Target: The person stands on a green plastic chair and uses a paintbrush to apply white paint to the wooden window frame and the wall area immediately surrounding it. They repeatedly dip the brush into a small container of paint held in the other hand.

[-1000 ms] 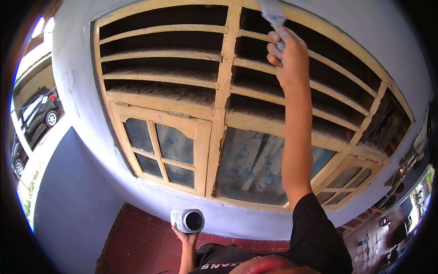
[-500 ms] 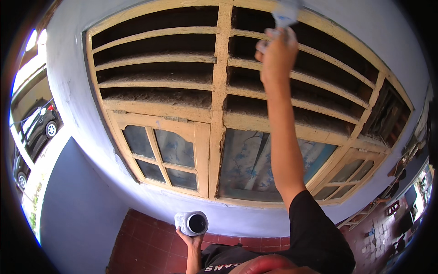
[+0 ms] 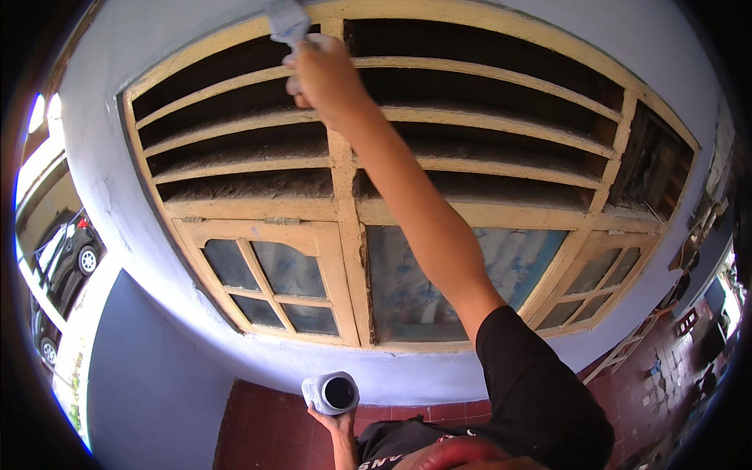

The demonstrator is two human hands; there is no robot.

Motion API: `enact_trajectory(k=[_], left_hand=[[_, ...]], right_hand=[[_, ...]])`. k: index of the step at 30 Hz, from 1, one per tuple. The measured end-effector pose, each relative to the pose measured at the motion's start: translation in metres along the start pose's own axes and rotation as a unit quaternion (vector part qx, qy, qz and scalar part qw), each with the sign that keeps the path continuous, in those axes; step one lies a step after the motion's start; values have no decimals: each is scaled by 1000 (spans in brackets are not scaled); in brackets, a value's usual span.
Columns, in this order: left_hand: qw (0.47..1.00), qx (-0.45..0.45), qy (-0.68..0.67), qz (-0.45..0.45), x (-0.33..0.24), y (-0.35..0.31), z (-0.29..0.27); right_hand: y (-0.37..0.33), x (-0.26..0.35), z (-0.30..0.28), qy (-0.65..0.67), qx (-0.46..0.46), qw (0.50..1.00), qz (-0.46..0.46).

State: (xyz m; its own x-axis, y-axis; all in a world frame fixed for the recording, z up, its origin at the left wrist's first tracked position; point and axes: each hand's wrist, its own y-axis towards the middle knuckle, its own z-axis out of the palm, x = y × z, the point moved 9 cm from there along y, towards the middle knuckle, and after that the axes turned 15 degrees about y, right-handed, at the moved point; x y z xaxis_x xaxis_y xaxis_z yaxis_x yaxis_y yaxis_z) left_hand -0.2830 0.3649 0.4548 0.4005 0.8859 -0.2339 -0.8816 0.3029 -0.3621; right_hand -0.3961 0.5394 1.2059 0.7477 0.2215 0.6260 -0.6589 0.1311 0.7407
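My right hand [image 3: 325,74] is raised high, its fingers closed around the handle of a paintbrush [image 3: 287,19]. The brush's wide, pale grey-blue head is up by the top rail of the yellow window frame [image 3: 478,16], left of the middle post, near the wall above; whether it touches is not clear. Below, at waist height, my left hand [image 3: 335,419] grips a whitish plastic container [image 3: 316,389] from underneath. Its round mouth faces up, with a dark inside where I cannot make out the contents.
Dusty slatted vents [image 3: 243,184] fill the frame's upper part, over paned shutters [image 3: 270,274] and a curtained glass pane [image 3: 415,313]. A low grey-blue wall [image 3: 149,376] stands at left, with a dark car [image 3: 66,251] outside. Red tiles [image 3: 266,431] cover the floor; a ladder [image 3: 623,348] is at right.
My right hand has swept left with the paintbrush along the frame's top, from right of the middle post to its left. The view has shifted slightly; my left hand still holds the container.
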Motion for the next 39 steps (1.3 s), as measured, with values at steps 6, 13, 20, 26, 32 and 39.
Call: enact_trajectory(k=[6, 13, 20, 26, 32, 39], left_hand=[[999, 12, 28, -23, 3, -5, 26], [996, 40, 57, -59, 15, 3, 44], [991, 47, 65, -108, 42, 7, 46], [992, 35, 66, -101, 53, 0, 41], [994, 28, 50, -89, 52, -8, 40], [994, 29, 79, -75, 40, -9, 51]], right_hand=[[-56, 100, -124, -34, -93, 991, -94], [-129, 221, -262, -79, -256, 935, -232], [-128, 221, -280, -100, -283, 919, -257], [-70, 135, -167, -39, -144, 974, -171], [-56, 80, -99, -9, 3, 1000, 13], [-85, 162, -205, -19, -90, 993, -73]])
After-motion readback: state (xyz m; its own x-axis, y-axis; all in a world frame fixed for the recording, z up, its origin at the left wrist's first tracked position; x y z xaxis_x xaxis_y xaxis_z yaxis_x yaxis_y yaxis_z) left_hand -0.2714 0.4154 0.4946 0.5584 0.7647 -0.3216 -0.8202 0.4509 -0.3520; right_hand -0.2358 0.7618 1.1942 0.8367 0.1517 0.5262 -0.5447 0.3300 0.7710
